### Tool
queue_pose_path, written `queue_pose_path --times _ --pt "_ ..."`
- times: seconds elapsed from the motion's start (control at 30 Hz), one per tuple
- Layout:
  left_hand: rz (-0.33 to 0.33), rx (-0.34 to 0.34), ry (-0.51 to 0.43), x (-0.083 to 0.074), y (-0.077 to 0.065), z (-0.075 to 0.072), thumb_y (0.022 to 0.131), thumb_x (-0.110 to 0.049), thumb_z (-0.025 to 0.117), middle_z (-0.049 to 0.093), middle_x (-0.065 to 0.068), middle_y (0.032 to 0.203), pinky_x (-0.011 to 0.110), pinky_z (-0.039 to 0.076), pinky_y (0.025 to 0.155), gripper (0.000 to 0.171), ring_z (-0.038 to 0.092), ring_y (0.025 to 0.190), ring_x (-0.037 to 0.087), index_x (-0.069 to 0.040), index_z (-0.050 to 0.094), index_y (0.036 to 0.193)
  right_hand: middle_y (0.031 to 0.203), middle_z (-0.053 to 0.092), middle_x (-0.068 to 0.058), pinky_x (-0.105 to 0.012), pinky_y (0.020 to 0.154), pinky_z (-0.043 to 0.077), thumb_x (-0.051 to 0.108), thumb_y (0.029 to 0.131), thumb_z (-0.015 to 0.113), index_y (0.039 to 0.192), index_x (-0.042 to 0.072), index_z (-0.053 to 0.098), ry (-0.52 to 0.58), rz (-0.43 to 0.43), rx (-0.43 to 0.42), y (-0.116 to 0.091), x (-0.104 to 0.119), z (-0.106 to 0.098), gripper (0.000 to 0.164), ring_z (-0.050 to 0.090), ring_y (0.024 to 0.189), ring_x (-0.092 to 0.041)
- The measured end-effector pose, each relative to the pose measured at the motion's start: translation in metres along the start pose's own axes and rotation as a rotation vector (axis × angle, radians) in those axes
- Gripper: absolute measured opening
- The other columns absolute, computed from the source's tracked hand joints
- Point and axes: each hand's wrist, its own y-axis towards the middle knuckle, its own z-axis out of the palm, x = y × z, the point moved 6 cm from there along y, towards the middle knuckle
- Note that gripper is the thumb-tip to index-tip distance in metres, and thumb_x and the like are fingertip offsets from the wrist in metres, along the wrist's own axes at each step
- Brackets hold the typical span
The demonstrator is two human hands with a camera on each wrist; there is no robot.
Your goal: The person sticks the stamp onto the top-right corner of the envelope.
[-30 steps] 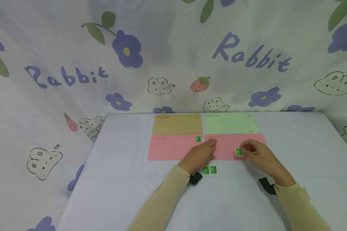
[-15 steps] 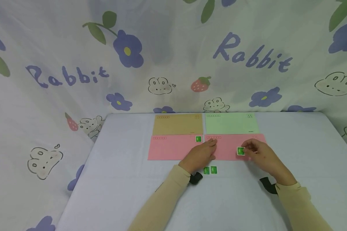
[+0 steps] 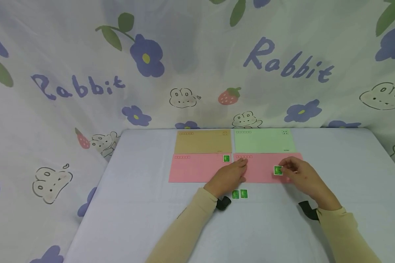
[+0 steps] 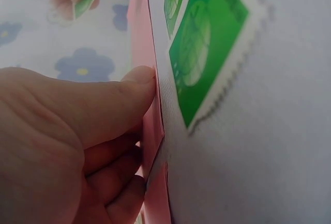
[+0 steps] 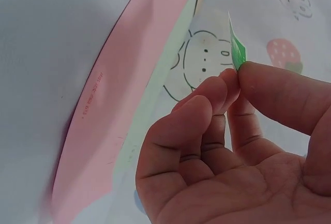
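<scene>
Our right hand (image 3: 302,178) is pinching a square green paper stamp (image 3: 278,170), moving it rightward over the right-hand rectangular pink paper envelope (image 3: 261,171), apparently nearing its corner (our left hand (image 3: 226,177) is pressing, grasping nothing).

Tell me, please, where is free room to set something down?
Free table: left of the brown envelope, right of the green envelope, and between the sleeves, nearer than the loose stamps. Crowded: the pink envelopes, under left hand and right hand.
</scene>
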Motion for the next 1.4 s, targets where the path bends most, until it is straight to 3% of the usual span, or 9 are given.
queue_pose_path --times 1.4 --pt "-0.011 0.012 -0.018 0.002 0.001 0.005 0.104 -0.027 0.058 0.034 0.005 0.161 0.024 0.024 0.119 0.053 0.027 0.15 0.015 -0.005 0.046 0.15 0.108 0.061 -0.015 -0.031 0.071 0.047 0.022 0.105 0.051 0.123 -0.001 0.056 -0.054 0.058 -0.01 0.015 -0.019 -0.013 0.029 0.055 0.093 -0.026"
